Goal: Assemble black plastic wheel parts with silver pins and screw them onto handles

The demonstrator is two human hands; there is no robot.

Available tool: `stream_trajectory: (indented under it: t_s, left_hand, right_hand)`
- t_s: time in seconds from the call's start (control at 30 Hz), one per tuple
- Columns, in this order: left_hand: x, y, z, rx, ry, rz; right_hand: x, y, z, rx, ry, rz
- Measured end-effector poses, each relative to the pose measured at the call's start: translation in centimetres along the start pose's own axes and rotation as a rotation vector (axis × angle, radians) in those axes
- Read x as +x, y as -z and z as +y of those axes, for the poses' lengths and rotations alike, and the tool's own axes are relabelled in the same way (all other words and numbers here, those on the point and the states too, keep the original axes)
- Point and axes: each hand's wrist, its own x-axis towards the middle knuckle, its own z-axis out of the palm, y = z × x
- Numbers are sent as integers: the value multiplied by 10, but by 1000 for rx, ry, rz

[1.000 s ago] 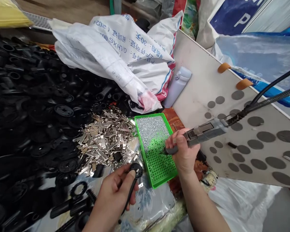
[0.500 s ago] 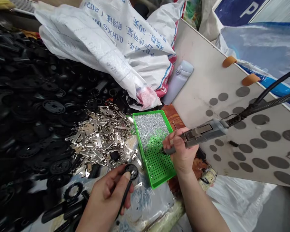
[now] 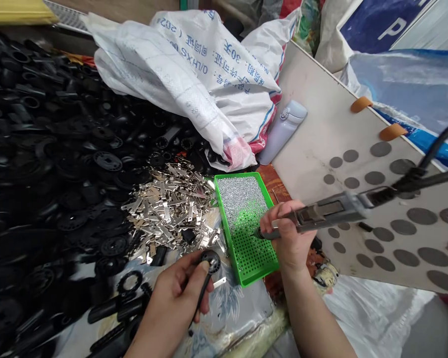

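Observation:
My left hand (image 3: 177,293) is shut on a black plastic part (image 3: 211,261), a ribbed ring with a long thin stem, its thumb pressed on the ring. My right hand (image 3: 289,233) grips a grey corded hand tool (image 3: 321,214), whose dark tip sits just over a green perforated tray (image 3: 227,223). Small silver pieces (image 3: 233,204) cover the tray's far half, and its near holes show bare. To the left of the tray lies a heap of silver metal strips (image 3: 168,214), close above my left hand.
A large heap of black plastic parts (image 3: 48,164) fills the left side. A white printed woven sack (image 3: 194,84) and a pale lilac bottle (image 3: 285,132) stand behind the tray. A white board with grey dots (image 3: 377,199) slants at right.
The grey tool has swung from sloping upward toward its cable to nearly level. Both hands have shifted only slightly, and the whole view has moved a little.

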Motion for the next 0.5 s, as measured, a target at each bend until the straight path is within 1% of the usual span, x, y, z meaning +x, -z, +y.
stream_trajectory:
  t_s: [0.13,0.2,0.27,0.4,0.5]
  left_hand:
    - [-3,3,2,-17,-52,-43]
    - [-4,4,4,-29,-65,-65]
    - [-6,5,7,-36,-62,-61]
    - [-6,7,11,-38,-52,-47]
    - [-5,9,12,-47,-64,-28]
  right_hand:
    - [-2,-14,-27,146,40,-27]
    - [-5,-25,-40,211,22,-30]
    - [-10,-38,-49,245,3,-35]
    - [-18,-59,-52,264,-22,-88]
    - [-22,-65,-45,237,-35,-123]
